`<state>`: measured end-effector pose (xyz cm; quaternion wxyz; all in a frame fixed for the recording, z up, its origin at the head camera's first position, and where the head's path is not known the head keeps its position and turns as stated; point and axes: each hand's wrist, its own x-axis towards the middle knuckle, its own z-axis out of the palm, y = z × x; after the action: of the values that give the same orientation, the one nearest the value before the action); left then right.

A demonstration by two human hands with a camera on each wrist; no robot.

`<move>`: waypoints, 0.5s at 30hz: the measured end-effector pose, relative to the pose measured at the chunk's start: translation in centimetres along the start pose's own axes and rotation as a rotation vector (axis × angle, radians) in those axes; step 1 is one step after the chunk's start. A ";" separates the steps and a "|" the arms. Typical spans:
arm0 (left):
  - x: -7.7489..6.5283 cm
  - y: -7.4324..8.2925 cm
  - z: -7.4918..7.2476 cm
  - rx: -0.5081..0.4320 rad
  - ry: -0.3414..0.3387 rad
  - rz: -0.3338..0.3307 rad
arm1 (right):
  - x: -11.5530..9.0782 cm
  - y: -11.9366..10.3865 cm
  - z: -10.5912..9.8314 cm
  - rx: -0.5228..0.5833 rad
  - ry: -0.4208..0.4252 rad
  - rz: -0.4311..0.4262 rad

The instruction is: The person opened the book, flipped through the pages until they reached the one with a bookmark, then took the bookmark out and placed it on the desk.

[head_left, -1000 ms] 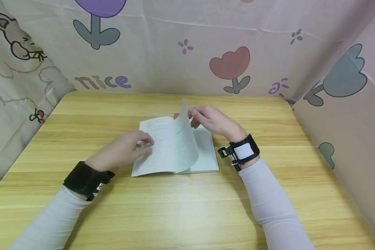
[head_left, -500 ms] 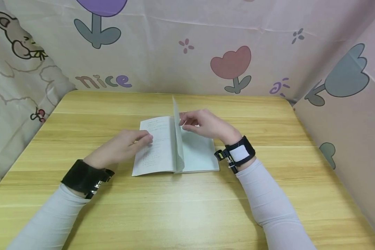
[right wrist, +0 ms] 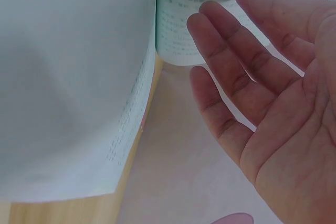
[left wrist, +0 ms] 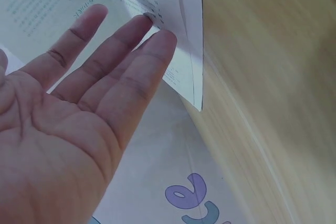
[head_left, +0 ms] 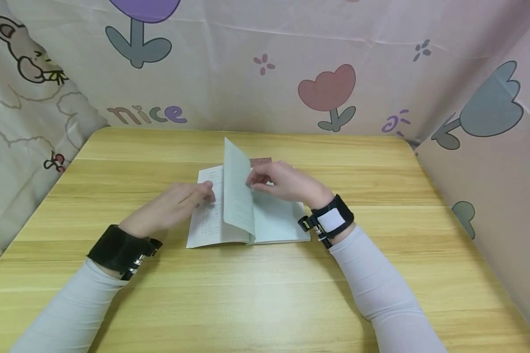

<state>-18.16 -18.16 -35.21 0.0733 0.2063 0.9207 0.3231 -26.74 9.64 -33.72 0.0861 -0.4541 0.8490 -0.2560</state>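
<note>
An open book point(head_left: 279, 223) lies on the wooden table, with small print on its left page. One leaf point(head_left: 238, 193) stands up from the spine and leans left. My right hand point(head_left: 287, 184) is at the right side of this leaf, its fingertips against it; in the right wrist view the fingers point(right wrist: 218, 43) are loosely extended. My left hand point(head_left: 172, 206) reaches over the left page, fingertips at the print. The left wrist view has its fingers point(left wrist: 142, 72) nearly straight, beside the paper. Whether they press on the page I cannot tell.
A reddish-brown strip point(head_left: 261, 160) shows behind the book's far edge. The wooden table point(head_left: 256, 294) extends around the book. A printed cloth point(head_left: 229, 88) with flowers hangs behind and at both sides.
The leaf has swung from leaning right, through upright, to leaning left. My right hand has followed it left and slightly nearer. My left hand has stayed over the left page, its fingers shifting slightly.
</note>
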 end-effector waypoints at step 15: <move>-0.3 0.1 -0.4 -0.078 -0.042 -0.074 | 0.6 -0.7 1.3 0.005 -0.045 -0.041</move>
<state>-18.00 -18.41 -34.86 0.1125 0.1758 0.9126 0.3515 -26.12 8.38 -34.43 0.1011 -0.4771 0.8366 -0.2494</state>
